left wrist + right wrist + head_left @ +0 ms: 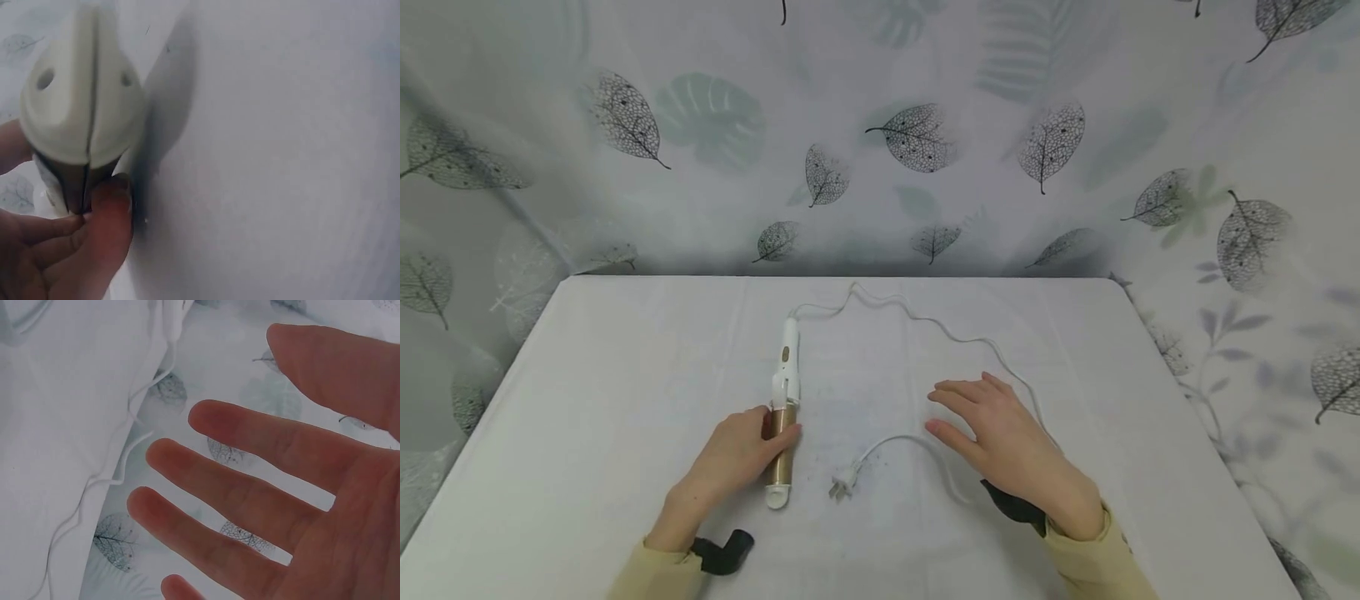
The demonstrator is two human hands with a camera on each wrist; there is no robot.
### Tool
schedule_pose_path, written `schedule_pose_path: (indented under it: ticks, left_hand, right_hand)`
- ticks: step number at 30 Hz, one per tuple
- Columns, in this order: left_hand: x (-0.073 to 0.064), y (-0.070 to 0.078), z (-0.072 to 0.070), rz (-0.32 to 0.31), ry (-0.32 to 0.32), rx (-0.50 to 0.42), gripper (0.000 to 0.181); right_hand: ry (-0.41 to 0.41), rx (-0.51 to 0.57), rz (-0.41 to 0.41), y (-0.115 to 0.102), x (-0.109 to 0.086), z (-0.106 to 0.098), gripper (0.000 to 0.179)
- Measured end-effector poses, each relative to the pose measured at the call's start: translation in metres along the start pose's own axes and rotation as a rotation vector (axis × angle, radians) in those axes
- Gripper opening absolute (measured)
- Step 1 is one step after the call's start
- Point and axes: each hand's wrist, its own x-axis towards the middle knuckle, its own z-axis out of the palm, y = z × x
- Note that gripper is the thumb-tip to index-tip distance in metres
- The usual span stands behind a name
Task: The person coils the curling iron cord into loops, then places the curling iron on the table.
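Note:
A curling iron [781, 467] with a white handle and gold barrel lies lengthwise left of the table's middle, handle toward the back. My left hand [733, 454] grips its barrel, thumb along the right side. In the left wrist view the iron's white tip [69, 119] fills the upper left, with the thumb [111, 228] beneath it. The right hand [1003, 437] hovers at the right of the table, fingers spread and holding nothing; its palm [356, 531] shows in the right wrist view. Between the hands lies the two-pin plug [844, 482].
The thin white cord [936, 323] runs from the handle along the back, then curves down behind the right hand. A white cloth covers the table [625, 358]. A leaf-patterned curtain [850, 83] hangs behind and at both sides. Black straps show at both wrists.

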Motion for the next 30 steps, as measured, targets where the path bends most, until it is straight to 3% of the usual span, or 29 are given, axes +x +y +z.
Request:
schedule_pose_path:
  ticks: [12, 18, 23, 30]
  left_hand:
    - [-0.006, 0.005, -0.015, 0.047, -0.006, -0.097, 0.051]
    - [-0.007, 0.009, -0.018, 0.103, -0.011, -0.154, 0.052]
    - [-0.008, 0.006, -0.021, 0.226, 0.032, -0.21, 0.044]
    - [-0.01, 0.005, -0.023, 0.412, 0.075, -0.237, 0.041]
  right_hand:
    - [-0.016, 0.004, -0.01, 0.003, -0.001, 0.002, 0.038]
    - [-0.018, 0.005, 0.004, 0.005, 0.0, 0.001, 0.039]
    - [0.057, 0.027, -0.015, 0.006, 0.003, -0.001, 0.036]
    - [0.275, 0.104, -0.035, 0.007, 0.005, -0.005, 0.032]
